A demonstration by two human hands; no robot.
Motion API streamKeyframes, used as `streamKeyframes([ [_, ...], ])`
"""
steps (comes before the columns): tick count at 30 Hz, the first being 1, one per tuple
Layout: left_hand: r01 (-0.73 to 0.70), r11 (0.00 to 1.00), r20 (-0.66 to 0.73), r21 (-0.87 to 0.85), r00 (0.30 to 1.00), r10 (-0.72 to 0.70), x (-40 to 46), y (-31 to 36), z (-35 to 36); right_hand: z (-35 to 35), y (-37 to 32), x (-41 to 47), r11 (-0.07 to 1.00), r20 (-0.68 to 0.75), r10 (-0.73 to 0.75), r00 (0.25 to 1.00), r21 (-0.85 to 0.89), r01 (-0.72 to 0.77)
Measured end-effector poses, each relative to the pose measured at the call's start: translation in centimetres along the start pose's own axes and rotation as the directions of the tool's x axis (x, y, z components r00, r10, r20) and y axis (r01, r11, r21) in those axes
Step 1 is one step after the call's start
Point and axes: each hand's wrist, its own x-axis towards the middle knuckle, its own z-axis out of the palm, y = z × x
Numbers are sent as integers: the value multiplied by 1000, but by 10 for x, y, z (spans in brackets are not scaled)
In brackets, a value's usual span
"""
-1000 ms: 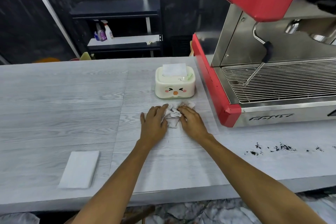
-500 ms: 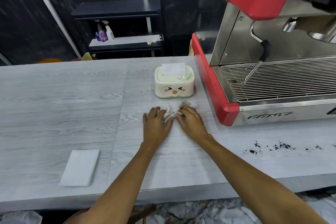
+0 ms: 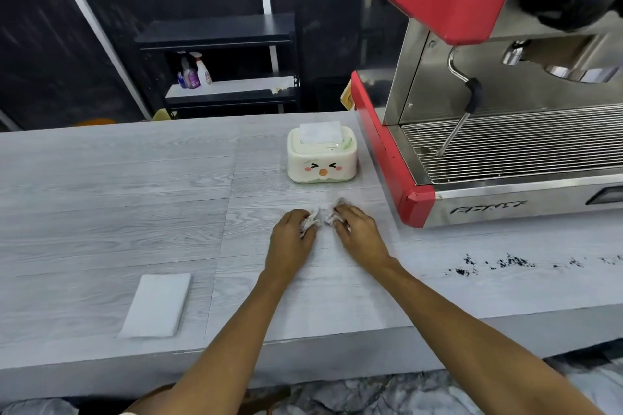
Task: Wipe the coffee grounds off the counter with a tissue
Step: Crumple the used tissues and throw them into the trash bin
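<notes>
A crumpled white tissue [image 3: 315,220] lies on the grey wood-grain counter [image 3: 118,212], just in front of the tissue box. My left hand [image 3: 291,239] and my right hand [image 3: 359,232] both rest on the counter and pinch the tissue from either side, fingers curled over it. Most of the tissue is hidden under my fingers. Dark coffee grounds [image 3: 505,261] are scattered in a line on the counter to the right, well apart from both hands.
A cream tissue box with a cartoon face [image 3: 322,153] stands behind my hands. A red and steel espresso machine [image 3: 488,145] fills the right side. A folded white cloth [image 3: 156,303] lies near the front left edge. A dark shelf with spray bottles [image 3: 194,72] stands beyond the counter.
My hands have drawn a little apart and scrunched the tissue smaller between them. Less of the tissue shows now than a second ago.
</notes>
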Motion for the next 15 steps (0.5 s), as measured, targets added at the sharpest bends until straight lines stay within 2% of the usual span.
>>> streamKeyframes([
  [9,-150,988,57,-29,987,152,-11,36,-1,-43,-4,-41,999,-81,1,997,-38,-4],
  [15,-207,975,176,-75,960,217,-23,74,25,-81,7,-79,996,-181,7,983,-86,-23],
])
